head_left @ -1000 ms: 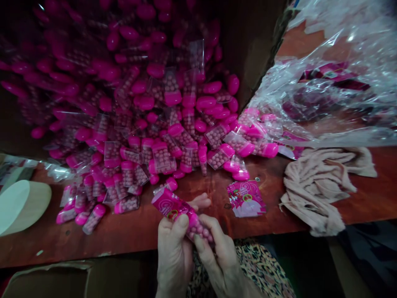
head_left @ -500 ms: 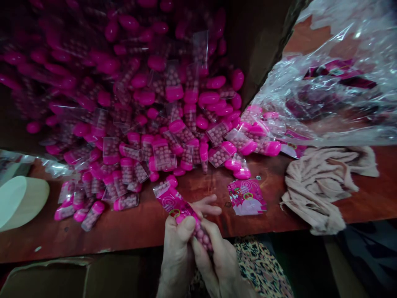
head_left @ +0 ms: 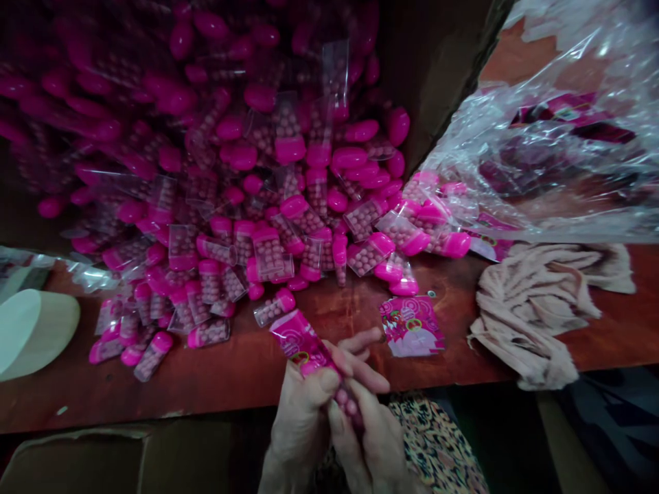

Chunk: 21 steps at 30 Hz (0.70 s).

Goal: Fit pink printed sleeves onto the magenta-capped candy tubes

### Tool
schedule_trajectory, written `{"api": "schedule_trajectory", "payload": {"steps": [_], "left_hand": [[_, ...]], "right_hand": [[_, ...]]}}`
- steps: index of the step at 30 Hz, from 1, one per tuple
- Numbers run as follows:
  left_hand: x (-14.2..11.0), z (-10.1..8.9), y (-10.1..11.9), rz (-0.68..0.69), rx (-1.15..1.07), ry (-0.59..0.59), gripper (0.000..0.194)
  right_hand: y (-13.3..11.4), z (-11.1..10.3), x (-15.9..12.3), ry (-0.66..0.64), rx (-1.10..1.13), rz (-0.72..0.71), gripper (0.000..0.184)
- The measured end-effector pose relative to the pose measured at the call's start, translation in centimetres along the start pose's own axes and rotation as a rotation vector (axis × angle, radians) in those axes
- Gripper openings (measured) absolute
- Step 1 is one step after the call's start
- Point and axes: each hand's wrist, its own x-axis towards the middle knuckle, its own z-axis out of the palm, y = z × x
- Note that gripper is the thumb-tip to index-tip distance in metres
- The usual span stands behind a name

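A person's left hand point(head_left: 301, 429) and right hand point(head_left: 368, 439) grip a clear tube point(head_left: 347, 403) of pink balls, held just above the near edge of a reddish wooden tabletop point(head_left: 216, 387). A pink printed label point(head_left: 301, 341) lies against the tube's upper end, pressed by the left hand's thumb, while that hand's fingers point(head_left: 360, 357) reach out behind it. The right hand closes around the lower end, partly hiding the tube. Just beyond the label lies a pink-capped tube in a plastic sleeve point(head_left: 272, 309), at the foot of a heap of similar sleeved tubes point(head_left: 268, 254) spilling from a cardboard box point(head_left: 437, 75). A loose pink card point(head_left: 412, 326) lies to the right of the hands, near a crumpled beige cloth point(head_left: 535, 315). A clear plastic bag point(head_left: 566, 158) holding pink printed items sits above the cloth. A pale round container point(head_left: 36, 333) stands at the tabletop's left side. Leopard-print fabric point(head_left: 437, 439) shows below the tabletop's edge.
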Motion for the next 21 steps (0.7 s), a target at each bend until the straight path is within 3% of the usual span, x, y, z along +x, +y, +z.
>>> {"api": "schedule_trajectory", "payload": {"steps": [6, 14, 18, 21], "left_hand": [[0.0, 0.2, -0.1, 0.029, 0.022, -0.023, 0.012], [-0.2, -0.4, -0.5, -0.017, 0.165, 0.109, 0.035], [0.0, -1.0, -0.7, 0.035, 0.169, 0.294, 0.025], [0.1, -1.6, -0.2, 0.064, 0.248, 0.378, 0.021]], "right_hand": [[0.4, 0.0, -0.9, 0.051, 0.006, 0.047, 0.036], [-0.1, 0.1, 2.4, -0.006, 0.188, 0.122, 0.035], [0.6, -0.5, 3.3, -0.055, 0.153, -0.059, 0.043], [0.9, -1.9, 4.2, 0.073, 0.046, -0.149, 0.025]]}}
